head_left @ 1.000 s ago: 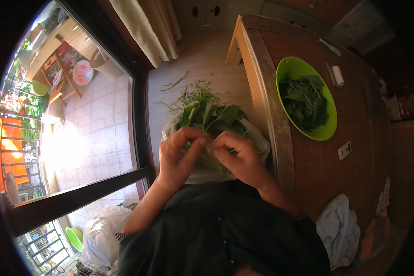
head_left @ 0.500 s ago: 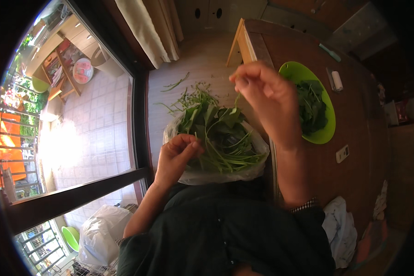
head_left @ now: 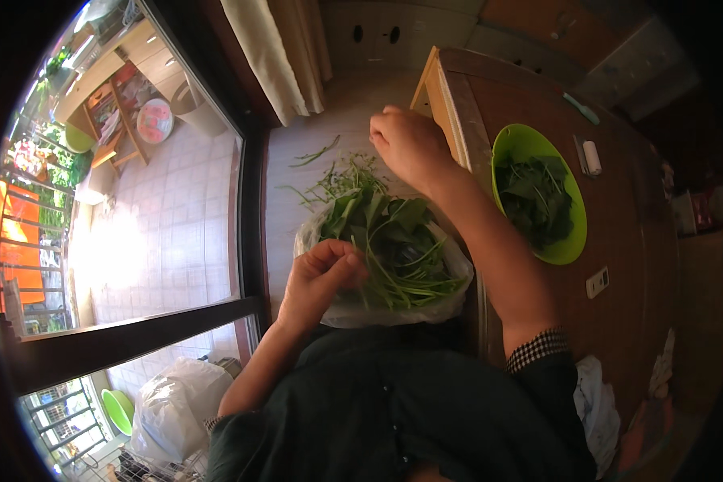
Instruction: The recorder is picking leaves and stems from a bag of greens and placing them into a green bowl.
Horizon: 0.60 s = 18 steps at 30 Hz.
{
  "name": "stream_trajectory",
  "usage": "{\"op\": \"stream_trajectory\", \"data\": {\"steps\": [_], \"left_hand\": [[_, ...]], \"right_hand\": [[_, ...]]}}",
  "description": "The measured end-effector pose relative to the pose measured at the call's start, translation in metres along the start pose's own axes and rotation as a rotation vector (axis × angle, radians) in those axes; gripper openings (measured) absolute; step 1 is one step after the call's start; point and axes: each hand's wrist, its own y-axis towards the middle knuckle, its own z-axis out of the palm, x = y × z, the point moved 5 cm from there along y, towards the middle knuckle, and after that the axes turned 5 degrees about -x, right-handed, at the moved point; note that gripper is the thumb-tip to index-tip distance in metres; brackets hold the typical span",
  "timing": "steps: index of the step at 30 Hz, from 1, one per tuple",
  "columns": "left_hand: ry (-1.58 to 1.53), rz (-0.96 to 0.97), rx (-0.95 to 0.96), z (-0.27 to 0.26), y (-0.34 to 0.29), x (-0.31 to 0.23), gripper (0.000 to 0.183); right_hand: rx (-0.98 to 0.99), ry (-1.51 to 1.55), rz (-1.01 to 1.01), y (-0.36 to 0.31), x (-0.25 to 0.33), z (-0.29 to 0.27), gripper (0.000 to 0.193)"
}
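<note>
A white plastic bag full of leafy green vegetables lies open in front of me, long stems toward my side. Over its left part, my left hand pinches thumb against fingers on a green stem, mostly hidden and smeared by motion. Beyond the bag, my right hand hangs closed above the floor, back of the hand up; its curled fingers hide whatever they may hold. Just left of it, a loose pile of thin stems and scraps lies on the floor.
On the brown table to my right stands a green basin with picked leaves, near a white roll-shaped item and a small white device. A dark door frame runs along my left. A curtain hangs ahead.
My right hand has swung left and away from the basin's edge to above the floor near the scraps, turning its back upward. My left hand has shifted slightly right, still pinching.
</note>
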Motion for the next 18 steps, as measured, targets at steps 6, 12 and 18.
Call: {"op": "stream_trajectory", "data": {"steps": [6,12,18], "left_hand": [[-0.267,-0.059,-0.111,-0.013,0.012,0.002,0.009],[-0.273,-0.033,-0.104,-0.007,0.022,0.001,0.012],[-0.136,0.014,-0.129,0.003,0.02,-0.001,0.014]], "right_hand": [[0.13,0.733,0.161,-0.077,0.021,0.027,0.015],[0.265,1.129,0.448,-0.137,0.039,0.021,0.013],[0.224,1.282,0.522,-0.15,0.045,0.021,0.008]]}}
